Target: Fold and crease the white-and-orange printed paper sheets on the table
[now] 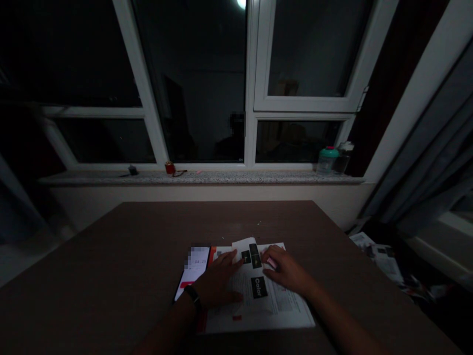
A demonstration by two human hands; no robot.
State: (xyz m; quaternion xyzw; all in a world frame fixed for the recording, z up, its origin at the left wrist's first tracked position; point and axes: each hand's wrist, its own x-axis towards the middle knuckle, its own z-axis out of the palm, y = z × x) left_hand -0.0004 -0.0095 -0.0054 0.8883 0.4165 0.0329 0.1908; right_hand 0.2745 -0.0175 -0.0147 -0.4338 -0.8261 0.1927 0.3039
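Note:
A booklet of printed pages (258,313) lies on the brown table, with a lifted, curving page (244,244) that bears dark pictures and the word "Color". My left hand (221,281), with a dark band at the wrist, lies spread across the left part of the pages, fingers apart. On the right side of that page, my right hand (286,268) is closed, its fingers curled around a small pale pink thing (271,263) whose kind I cannot make out. A lit phone (194,268) lies left of the booklet, partly behind my left hand.
The brown table (148,256) reaches to the wall below a granite sill (229,177). A green-lidded bottle (328,160) and a clear bottle (343,158) stand on the sill, with a small red item (170,167) farther left. Papers (384,259) lie beyond the right table edge.

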